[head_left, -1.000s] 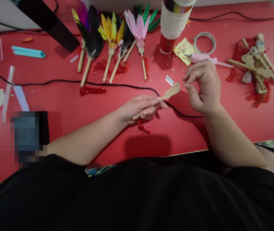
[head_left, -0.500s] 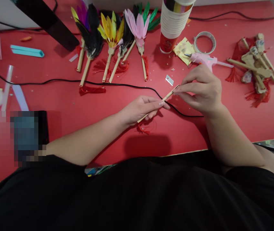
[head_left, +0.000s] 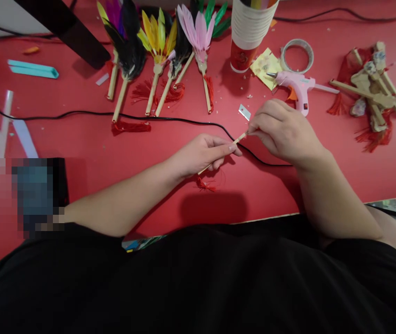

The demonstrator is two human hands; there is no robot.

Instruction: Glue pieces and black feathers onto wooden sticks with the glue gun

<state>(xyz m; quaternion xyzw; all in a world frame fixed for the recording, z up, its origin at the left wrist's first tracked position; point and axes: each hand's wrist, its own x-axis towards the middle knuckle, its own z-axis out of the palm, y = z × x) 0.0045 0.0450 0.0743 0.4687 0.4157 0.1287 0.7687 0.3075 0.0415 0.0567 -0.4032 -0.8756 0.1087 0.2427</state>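
Near the far side, a stack of paper cups is standing upright, its lowest cup showing a red band, and something colourful is showing at the top, though the frame is cutting it off and what is inside cannot be told. Between the forearms and the front edge, the left hand is pinching a thin wooden stick between thumb and fingers, above the red tabletop, with a red tassel hanging near the stick's lower end. The right hand is bringing its fingertips together at the upper end; they are hiding that end, so whether they are gripping it or only touching it cannot be told. A metal blade is lying just beyond the right fingertips, and a black cable is running across the table and passing behind the stick. A pink glue gun is resting beyond the right hand, its nozzle over a yellow paper pad, with a tape roll just beside. A strip of red surface is separating the right forearm from a heap of wooden pieces near the right edge, while feathered sticks are lying in a row beyond the cable's left part.
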